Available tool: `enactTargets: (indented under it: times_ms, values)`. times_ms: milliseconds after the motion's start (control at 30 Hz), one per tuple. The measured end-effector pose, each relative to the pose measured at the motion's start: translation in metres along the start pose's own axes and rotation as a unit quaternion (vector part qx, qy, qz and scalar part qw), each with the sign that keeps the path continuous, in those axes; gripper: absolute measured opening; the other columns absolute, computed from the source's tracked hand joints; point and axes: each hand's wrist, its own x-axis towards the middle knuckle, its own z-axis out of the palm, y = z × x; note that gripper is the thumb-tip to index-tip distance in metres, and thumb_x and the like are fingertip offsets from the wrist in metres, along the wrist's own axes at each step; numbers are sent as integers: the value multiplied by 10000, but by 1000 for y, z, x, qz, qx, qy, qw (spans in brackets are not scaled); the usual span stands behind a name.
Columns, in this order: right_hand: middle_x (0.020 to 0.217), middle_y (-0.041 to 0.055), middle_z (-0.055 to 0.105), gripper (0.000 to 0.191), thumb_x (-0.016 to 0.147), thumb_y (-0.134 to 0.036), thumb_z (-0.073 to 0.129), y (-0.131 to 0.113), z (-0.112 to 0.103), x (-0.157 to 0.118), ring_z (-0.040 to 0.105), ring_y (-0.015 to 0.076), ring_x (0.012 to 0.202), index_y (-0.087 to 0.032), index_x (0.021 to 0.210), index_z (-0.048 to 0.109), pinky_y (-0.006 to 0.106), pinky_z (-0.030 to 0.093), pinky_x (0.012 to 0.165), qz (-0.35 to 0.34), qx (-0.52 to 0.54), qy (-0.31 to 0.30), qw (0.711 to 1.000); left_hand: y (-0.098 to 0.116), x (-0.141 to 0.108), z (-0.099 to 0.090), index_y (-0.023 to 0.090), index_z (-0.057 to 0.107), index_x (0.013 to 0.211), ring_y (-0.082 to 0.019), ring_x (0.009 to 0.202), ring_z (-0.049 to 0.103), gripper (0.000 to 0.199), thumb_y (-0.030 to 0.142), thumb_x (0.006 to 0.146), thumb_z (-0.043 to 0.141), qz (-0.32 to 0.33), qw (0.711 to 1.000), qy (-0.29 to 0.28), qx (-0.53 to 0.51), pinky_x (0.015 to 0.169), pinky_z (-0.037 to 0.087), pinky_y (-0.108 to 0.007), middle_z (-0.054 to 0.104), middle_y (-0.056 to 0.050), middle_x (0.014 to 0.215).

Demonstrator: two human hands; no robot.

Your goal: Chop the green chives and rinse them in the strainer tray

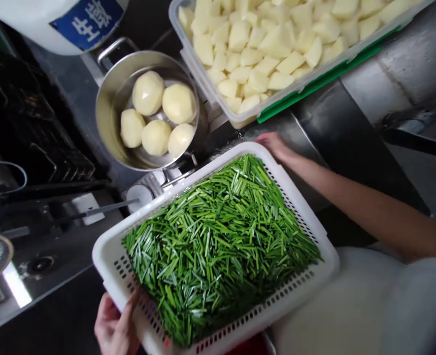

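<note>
A white perforated plastic basket (330, 264) is in front of me, tilted in the view. It holds a heap of cut green chives (221, 236), wet and shiny. My left hand (115, 325) grips its lower left corner, the thumb over the rim and the other fingers partly hidden beneath. At the upper right corner, my right hand (275, 145) is against the outside of the rim, with its fingers partly hidden; it appears to hold the basket from that side.
Beyond the basket stands a steel pot (105, 116) with several peeled potatoes (148, 93). Right of it, a clear plastic tub (236, 118) with a green latch (314, 76) holds potato chunks (277, 42). A white container (29, 24) with a blue label is at upper left.
</note>
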Motion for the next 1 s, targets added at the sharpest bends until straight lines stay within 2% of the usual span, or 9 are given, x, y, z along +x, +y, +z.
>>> enactTargets:
  times_ms: [67, 133, 200, 300, 367, 467, 633, 767, 1000]
  values:
    - [759, 25, 644, 142, 920, -111, 529, -11, -23, -33, 515, 97, 653, -118, 862, 658, 236, 422, 666, -23, -36, 58, 997, -3, 2, 2, 185, 595, 867, -126, 579, 588, 550, 397, 455, 892, 17, 999, -4, -28, 527, 499, -228, 667, 28, 746]
    - [796, 43, 659, 172, 953, -196, 521, -24, -37, -78, 553, 124, 659, -148, 950, 686, 275, 450, 682, -138, -123, 148, 972, -10, 6, 2, 179, 592, 868, -112, 594, 577, 525, 396, 493, 889, 34, 998, -21, -47, 538, 493, -214, 659, 28, 767]
    - [906, 69, 689, 224, 992, -277, 484, -39, -33, -126, 623, 170, 771, -199, 1005, 693, 326, 490, 769, -230, -185, 163, 941, -17, 11, 1, 174, 588, 862, -107, 612, 574, 500, 391, 526, 888, 47, 996, -43, -65, 561, 496, -213, 656, 23, 787]
    - [1106, 99, 669, 271, 1001, -347, 463, -56, 10, -180, 627, 259, 1029, -253, 1142, 674, 410, 515, 901, -280, -256, -3, 925, -27, 16, -1, 168, 593, 889, -107, 658, 586, 470, 384, 580, 874, 70, 991, -72, -86, 617, 503, -219, 665, 7, 843]
    - [1348, 166, 546, 494, 928, -473, 592, -61, 49, -201, 488, 396, 1249, -235, 1360, 576, 569, 455, 1009, -269, -335, -68, 900, -31, 16, -1, 169, 581, 886, -104, 664, 581, 451, 383, 605, 861, 88, 988, -81, -95, 629, 492, -216, 656, 9, 845]
    - [1506, 256, 359, 867, 831, -613, 669, -60, 92, -224, 294, 551, 1341, -177, 1527, 390, 741, 386, 987, -264, -401, -84, 873, -35, 14, 1, 172, 557, 856, -96, 640, 556, 413, 387, 642, 837, 108, 986, -82, -102, 612, 462, -207, 633, 20, 808]
    - [1493, 244, 410, 825, 821, -555, 705, -46, 110, -262, 339, 540, 1320, -268, 1524, 383, 734, 426, 933, -297, -459, -120, 829, -35, 11, 4, 174, 552, 821, -95, 610, 521, 380, 384, 657, 822, 113, 983, -86, -113, 601, 438, -210, 609, 32, 741]
    - [1538, 237, 352, 861, 782, -583, 731, -40, 113, -258, 342, 568, 1305, -292, 1517, 391, 720, 459, 879, -273, -485, -116, 823, -33, 12, 5, 172, 564, 837, -104, 652, 543, 377, 371, 655, 828, 136, 977, -110, -125, 647, 452, -220, 622, 22, 769]
    - [1250, 193, 545, 340, 950, -294, 541, -64, 98, -248, 517, 370, 1111, -254, 1282, 597, 466, 569, 755, -283, -519, -147, 793, -41, 20, 9, 177, 534, 820, -95, 635, 540, 398, 391, 639, 817, 135, 973, -118, -143, 653, 459, -221, 606, 35, 746]
